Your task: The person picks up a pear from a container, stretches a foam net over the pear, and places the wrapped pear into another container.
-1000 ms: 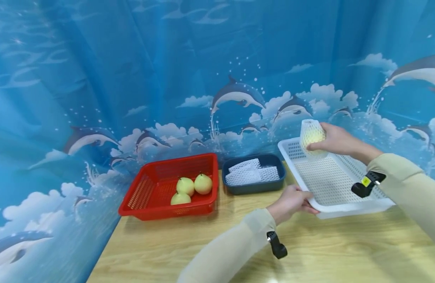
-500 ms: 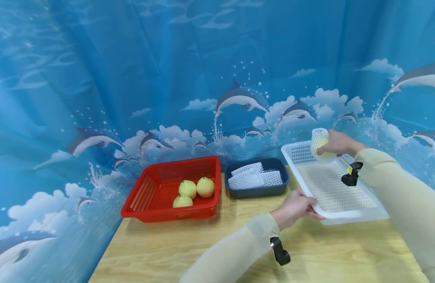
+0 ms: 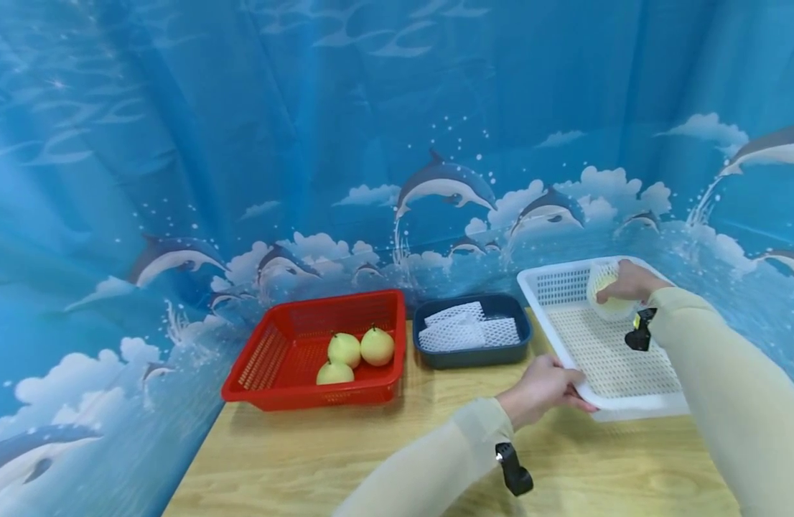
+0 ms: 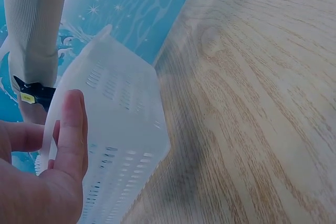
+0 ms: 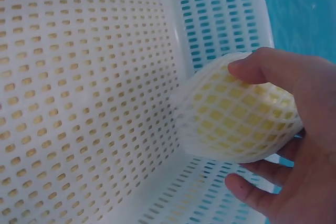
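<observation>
A pear in a white foam net (image 5: 236,114) is held by my right hand (image 5: 299,124), thumb on one side and fingers on the other. It is down inside the white basket (image 3: 552,337), near the far corner; the right wrist view shows its end close to the basket floor, though contact is hard to tell. My left hand (image 3: 545,388) pinches the basket's near left rim, the thumb on the inner side and the fingers outside along the wall (image 4: 115,98) in the left wrist view.
Left on the wooden table (image 3: 293,459) stands a red basket (image 3: 306,398) with three bare pears (image 3: 344,350). Between the baskets, a dark blue tray (image 3: 481,357) holds several white foam nets (image 3: 455,330). A blue dolphin-print curtain (image 3: 306,143) hangs behind.
My right hand has lowered the netted pear from above the white basket's far rim into it. The left hand keeps its hold on the rim. The head view has shifted slightly.
</observation>
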A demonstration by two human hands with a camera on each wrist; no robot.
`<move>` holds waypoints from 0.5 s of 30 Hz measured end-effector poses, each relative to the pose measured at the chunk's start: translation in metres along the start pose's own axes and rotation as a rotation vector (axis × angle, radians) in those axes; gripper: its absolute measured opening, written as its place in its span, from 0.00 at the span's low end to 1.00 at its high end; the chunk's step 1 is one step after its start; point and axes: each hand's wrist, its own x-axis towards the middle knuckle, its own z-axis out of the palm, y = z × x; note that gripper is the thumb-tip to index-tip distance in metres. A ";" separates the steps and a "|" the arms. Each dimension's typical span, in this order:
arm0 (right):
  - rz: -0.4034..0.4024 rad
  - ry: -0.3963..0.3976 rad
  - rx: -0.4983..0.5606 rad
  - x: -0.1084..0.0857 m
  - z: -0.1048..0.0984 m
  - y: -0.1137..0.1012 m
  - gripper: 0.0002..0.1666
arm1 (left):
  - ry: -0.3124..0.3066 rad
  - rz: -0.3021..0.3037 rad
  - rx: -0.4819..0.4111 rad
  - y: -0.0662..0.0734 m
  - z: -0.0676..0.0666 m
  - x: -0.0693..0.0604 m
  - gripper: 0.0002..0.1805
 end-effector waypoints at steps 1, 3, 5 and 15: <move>-0.005 0.004 0.004 0.002 0.001 0.001 0.48 | -0.001 0.001 -0.001 0.001 0.000 -0.001 0.06; -0.013 0.007 0.022 0.006 0.003 0.003 0.45 | 0.000 -0.001 0.002 0.002 -0.002 -0.001 0.05; -0.022 0.006 0.033 0.012 0.005 0.005 0.44 | 0.004 -0.001 0.008 0.003 -0.003 -0.001 0.04; -0.023 -0.044 -0.020 0.022 0.013 0.031 0.51 | 0.000 0.003 0.004 0.002 -0.001 -0.002 0.04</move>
